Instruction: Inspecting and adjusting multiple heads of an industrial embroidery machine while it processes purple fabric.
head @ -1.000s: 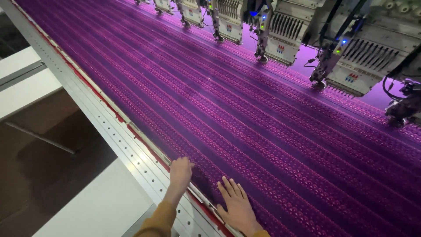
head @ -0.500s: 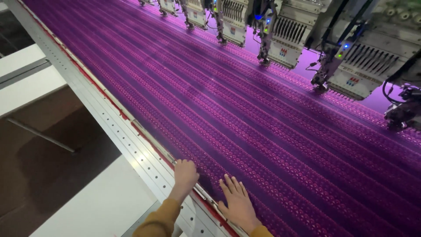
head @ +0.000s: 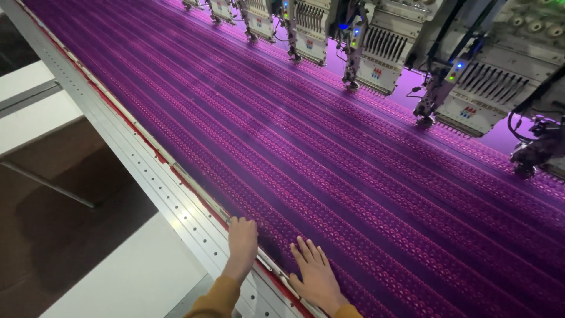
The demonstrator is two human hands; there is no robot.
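A wide sheet of purple fabric (head: 353,165) with embroidered patterned stripes is stretched flat over a long machine bed. My left hand (head: 242,242) rests on the fabric's near edge where it meets the red strip of the metal frame rail (head: 147,176), fingers curled over the edge. My right hand (head: 315,275) lies flat on the fabric, palm down and fingers spread, holding nothing. Both sleeves are mustard coloured.
A row of embroidery machine heads (head: 382,53) with needles and small blue and green lights hangs over the far side of the fabric. The perforated grey rail runs diagonally along the left. White panels (head: 123,277) and a dark floor gap lie left of it.
Both hands have stayed at the near fabric edge. The left hand has closed slightly over the edge, and the view has shifted a little.
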